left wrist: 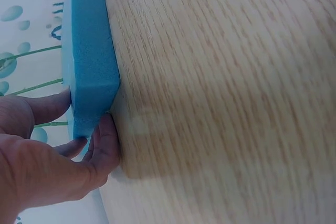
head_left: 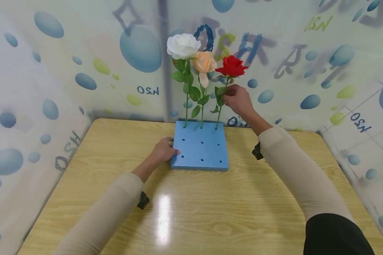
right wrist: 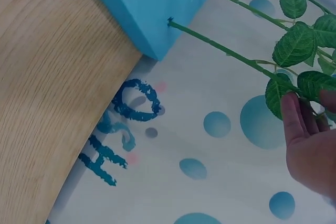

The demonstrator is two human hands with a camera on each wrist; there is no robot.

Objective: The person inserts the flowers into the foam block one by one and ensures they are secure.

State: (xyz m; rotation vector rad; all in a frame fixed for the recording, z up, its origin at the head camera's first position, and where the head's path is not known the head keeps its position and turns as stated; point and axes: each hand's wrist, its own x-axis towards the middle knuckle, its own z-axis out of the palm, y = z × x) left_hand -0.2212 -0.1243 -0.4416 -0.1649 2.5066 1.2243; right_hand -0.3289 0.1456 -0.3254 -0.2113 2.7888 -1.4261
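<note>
A blue foam board [head_left: 199, 150] with rows of small holes lies on the table. My left hand [head_left: 164, 149] grips its left edge; in the left wrist view the thumb is on the top face and the fingers curl round the side [left wrist: 94, 61]. Three artificial roses stand in the far row of holes: a white rose [head_left: 183, 46] at left, a peach rose [head_left: 205, 63] in the middle and a red rose [head_left: 232, 66] at right. My right hand [head_left: 239, 100] pinches the red rose's stem [right wrist: 226, 51] among its leaves, its lower end in the hole.
The wooden table [head_left: 191, 212] reaches back to a patterned wall [head_left: 108, 46] with blue and green dots and letters, close behind the roses. Side walls stand at left and right. The nearer two rows of holes hold no stems.
</note>
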